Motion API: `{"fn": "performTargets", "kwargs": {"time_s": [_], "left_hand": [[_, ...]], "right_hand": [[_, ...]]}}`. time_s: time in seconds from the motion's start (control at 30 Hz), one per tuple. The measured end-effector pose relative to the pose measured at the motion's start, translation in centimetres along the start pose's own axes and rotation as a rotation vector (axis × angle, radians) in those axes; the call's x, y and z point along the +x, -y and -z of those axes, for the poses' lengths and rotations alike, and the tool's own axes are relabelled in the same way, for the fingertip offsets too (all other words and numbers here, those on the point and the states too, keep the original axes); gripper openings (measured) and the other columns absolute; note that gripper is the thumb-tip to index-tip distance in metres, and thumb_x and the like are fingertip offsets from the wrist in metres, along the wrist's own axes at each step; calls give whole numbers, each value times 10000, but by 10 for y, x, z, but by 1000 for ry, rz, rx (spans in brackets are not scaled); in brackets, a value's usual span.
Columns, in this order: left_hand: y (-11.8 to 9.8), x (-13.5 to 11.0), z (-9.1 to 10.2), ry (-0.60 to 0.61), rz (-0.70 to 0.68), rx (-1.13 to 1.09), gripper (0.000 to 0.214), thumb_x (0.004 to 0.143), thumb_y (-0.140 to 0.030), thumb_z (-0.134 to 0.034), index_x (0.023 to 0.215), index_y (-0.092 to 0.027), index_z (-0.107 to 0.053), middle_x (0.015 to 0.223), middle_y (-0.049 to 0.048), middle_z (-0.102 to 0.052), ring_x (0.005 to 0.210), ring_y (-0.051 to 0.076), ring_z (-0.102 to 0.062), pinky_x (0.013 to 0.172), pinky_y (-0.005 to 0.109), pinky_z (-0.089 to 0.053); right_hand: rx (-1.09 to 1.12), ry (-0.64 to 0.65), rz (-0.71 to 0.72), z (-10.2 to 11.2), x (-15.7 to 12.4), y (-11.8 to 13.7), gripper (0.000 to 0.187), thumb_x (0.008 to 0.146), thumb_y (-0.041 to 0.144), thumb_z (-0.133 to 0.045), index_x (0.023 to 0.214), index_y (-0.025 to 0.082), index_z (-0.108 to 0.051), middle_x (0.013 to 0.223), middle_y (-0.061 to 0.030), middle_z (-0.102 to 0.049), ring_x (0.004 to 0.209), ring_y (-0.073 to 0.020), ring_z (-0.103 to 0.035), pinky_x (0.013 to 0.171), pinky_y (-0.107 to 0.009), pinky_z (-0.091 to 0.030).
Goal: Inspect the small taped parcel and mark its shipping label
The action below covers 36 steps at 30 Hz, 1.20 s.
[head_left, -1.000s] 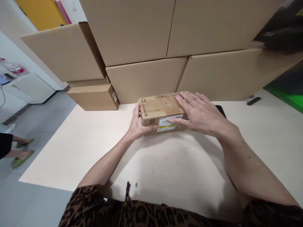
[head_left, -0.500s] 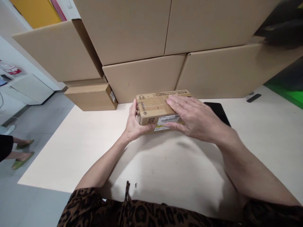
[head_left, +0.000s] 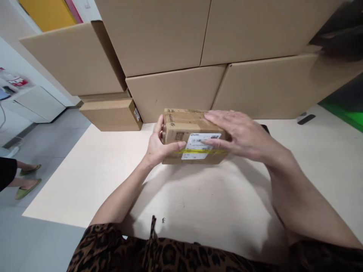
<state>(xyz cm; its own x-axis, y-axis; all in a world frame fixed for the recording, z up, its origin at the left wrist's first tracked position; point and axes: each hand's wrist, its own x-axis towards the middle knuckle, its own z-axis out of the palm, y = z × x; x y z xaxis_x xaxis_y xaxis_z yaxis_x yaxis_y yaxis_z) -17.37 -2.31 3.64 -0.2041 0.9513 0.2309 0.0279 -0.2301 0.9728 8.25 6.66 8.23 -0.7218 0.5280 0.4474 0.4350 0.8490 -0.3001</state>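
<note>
While both hands hold the taped carton (head_left: pixel 195 126), it sits approx. mid-frame, over the pale surface (head_left: pixel 85 177); can't tell if its underside touches down. Left hand (head_left: pixel 155 146) is part-open, curled round the carton's left end w/ thumb on the front face. Right hand (head_left: pixel 241 134) is also part-open, fingers laid over the top right, thumb on the front. Carton's closed; contents n/a to the eye.

Front face has a white shipping label (head_left: pixel 195 145) w/ barcode-type marks & small text, too fine to read, plus a yellow strip (head_left: pixel 195 151) across its lower part. Left of it: a dark QR-type square (head_left: pixel 180 136). Top has dark print, too foreshortened to read.

Other containers: a smaller box (head_left: pixel 109 115), ctr left, w/ a b&w sticker (head_left: pixel 136 114) on its right end, lettering illegible. Plain big boxes (head_left: pixel 176 90) fill upper ctr, no readable print on visible sides; insides hidden. Upper left, a bottle (head_left: pixel 15 80) w/ red-and-white label, wording too small, is on a white cabinet (head_left: pixel 39 104). Dark oblong item (head_left: pixel 306 119) lies on the surface, ctr right.
</note>
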Motion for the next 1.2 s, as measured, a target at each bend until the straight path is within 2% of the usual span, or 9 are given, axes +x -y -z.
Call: {"fn": "performTargets", "kwargs": {"time_s": [0.17,0.27,0.37,0.6,0.73,0.93,1.0,1.1,1.2], "left_hand": [[-5,9,14,-93,-11,-96,915,546,-459,-979,1367,-238,-641,1216,106,-758,1206,368,-696,1026,514,-570],[-6,12,15,-102,-19,-246,686,634,-499,-930,1218,-220,-704,1139,105,-790,1118,367,-743,931,495,-614],[-5,13,11,-128,-20,-354,602,718,-474,-889,1239,-245,-694,1221,100,-781,1168,363,-737,947,489,-623],[2,10,6,0,15,-406,862,822,-787,-675,1518,-301,-532,1428,102,-696,1446,387,-556,1140,545,-525],[-3,4,11,68,-140,-250,950,860,-789,-634,1658,-397,-299,1650,55,-493,1610,357,-314,1284,560,-330],[-5,3,20,134,-465,131,1133,766,-960,-501,1685,-351,-240,1805,13,-148,1665,393,4,1344,561,-87],[-5,5,23,180,-526,209,1244,681,-935,-652,1690,-355,-212,1812,22,-101,1657,423,35,1339,591,-72],[-5,5,25,171,-516,219,1256,669,-704,-870,1685,-370,-213,1815,27,-74,1657,428,21,1336,599,-95],[-4,2,23,102,-425,128,1066,796,-611,-817,1672,-368,-261,1805,30,-148,1659,405,-86,1331,584,-165]], "right_hand": [[588,-167,-301,-4,7,-23,808,716,672,-845,1431,357,-638,1560,-44,-605,1483,-398,-509,1237,-636,-391],[1045,-268,-459,-23,12,-11,860,616,617,-911,1386,361,-625,1482,-38,-665,1429,-413,-565,1189,-645,-457],[1282,-258,-558,-38,14,5,794,615,469,-937,1333,353,-619,1324,-39,-753,1298,-413,-672,1104,-652,-539],[1380,-351,-656,-38,18,9,535,671,339,-850,1175,283,-679,1181,-55,-795,1139,-383,-752,971,-617,-636],[1484,-265,-809,-46,23,0,392,687,446,-786,1015,246,-707,1039,-84,-817,1053,-398,-776,815,-616,-673],[1473,-201,-848,-52,22,-15,380,735,570,-743,945,254,-727,970,-82,-821,996,-367,-795,768,-577,-677],[1461,-209,-869,-50,21,-16,385,733,584,-748,942,260,-735,974,-83,-823,995,-366,-796,772,-571,-679],[1432,-222,-849,-47,21,-11,396,761,583,-742,996,263,-743,1013,-86,-824,1033,-364,-791,805,-565,-679],[1391,-237,-782,-44,21,-4,471,816,638,-697,1112,274,-738,1111,-85,-815,1140,-366,-760,883,-567,-666]]}}
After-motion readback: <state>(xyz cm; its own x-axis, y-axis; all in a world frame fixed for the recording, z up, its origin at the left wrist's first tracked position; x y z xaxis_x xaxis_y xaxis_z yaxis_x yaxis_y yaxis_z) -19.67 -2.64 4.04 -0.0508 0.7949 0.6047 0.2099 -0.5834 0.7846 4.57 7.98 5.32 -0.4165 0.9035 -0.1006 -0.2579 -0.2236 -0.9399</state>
